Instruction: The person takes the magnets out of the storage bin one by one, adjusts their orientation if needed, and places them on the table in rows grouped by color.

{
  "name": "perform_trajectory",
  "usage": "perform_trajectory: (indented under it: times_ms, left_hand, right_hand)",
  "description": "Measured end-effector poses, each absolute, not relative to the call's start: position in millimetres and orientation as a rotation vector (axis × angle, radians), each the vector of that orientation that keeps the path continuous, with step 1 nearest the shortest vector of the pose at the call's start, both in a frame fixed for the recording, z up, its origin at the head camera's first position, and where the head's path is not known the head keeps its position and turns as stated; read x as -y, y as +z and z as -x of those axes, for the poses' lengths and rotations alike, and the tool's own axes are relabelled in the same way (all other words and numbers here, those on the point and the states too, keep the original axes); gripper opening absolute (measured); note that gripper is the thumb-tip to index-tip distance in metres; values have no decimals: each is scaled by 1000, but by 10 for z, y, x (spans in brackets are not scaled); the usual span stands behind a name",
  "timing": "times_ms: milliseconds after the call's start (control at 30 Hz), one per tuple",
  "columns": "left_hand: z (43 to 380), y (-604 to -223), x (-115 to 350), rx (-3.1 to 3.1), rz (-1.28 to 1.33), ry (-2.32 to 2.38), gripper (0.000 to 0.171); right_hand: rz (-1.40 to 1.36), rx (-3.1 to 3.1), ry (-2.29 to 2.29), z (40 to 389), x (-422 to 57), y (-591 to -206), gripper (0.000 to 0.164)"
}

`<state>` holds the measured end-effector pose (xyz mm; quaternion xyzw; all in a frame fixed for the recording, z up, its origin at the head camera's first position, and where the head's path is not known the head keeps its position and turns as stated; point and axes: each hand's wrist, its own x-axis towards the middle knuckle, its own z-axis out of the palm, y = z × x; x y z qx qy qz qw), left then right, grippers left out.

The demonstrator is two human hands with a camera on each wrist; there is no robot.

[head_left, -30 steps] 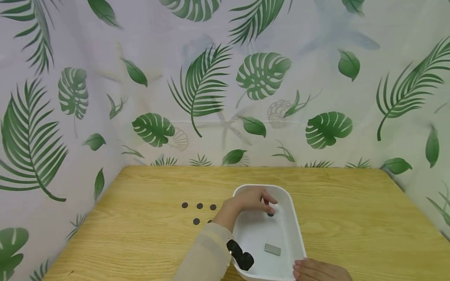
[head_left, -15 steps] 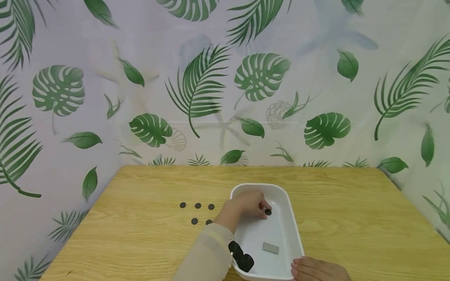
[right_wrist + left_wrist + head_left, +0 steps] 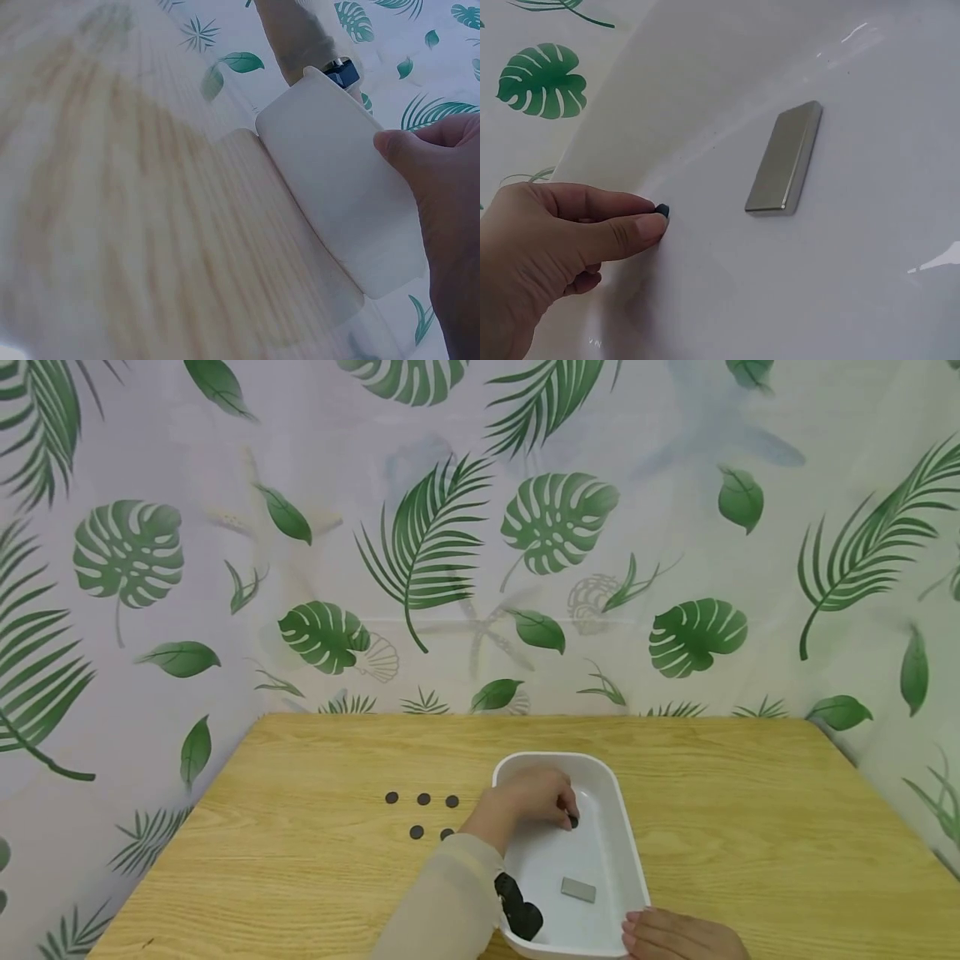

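My left hand (image 3: pixel 542 795) reaches into a white tray (image 3: pixel 628 827) and pinches a small black disc (image 3: pixel 573 822) between thumb and index finger. Close up in the left wrist view, the black disc (image 3: pixel 662 211) shows only partly past the fingertips, just over the tray floor. A flat silvery metal bar (image 3: pixel 785 159) lies on the tray floor, apart from the hand; the head view also shows this bar (image 3: pixel 578 890) near the tray's front. My right hand (image 3: pixel 681 935) grips the near right rim, its thumb on the outer wall in the right wrist view.
Several black discs (image 3: pixel 423 799) lie on the wooden table (image 3: pixel 300 877) left of the tray, one partly hidden by the left arm. A black camera (image 3: pixel 519 910) on the left wrist hangs over the tray's left edge. A leaf-patterned cloth (image 3: pixel 465 552) stands behind.
The left fingers have closed on the disc, which lay under them on the tray floor a second ago. It has shifted slightly towards the front. The right hand stays on the rim.
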<state>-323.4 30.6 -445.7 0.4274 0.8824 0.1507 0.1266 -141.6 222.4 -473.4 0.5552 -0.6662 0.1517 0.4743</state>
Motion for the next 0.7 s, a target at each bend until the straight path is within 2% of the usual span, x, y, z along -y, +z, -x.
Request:
perform_trajectory:
  times_ms: [233, 433, 700]
  left_hand:
    - [3219, -4491, -314, -2560, -1199, 476, 5]
    - [3220, -4495, -307, -2557, -1137, 458, 8]
    - [3238, -4487, -320, -2566, -1252, 430, 10]
  right_hand:
    - [-1349, 1608, 408, 1406, -2195, -4740, 31]
    - [-1376, 1547, 368, 1474, -2203, -4736, 29]
    - [-1426, 1567, 358, 1472, -2246, -4709, 30]
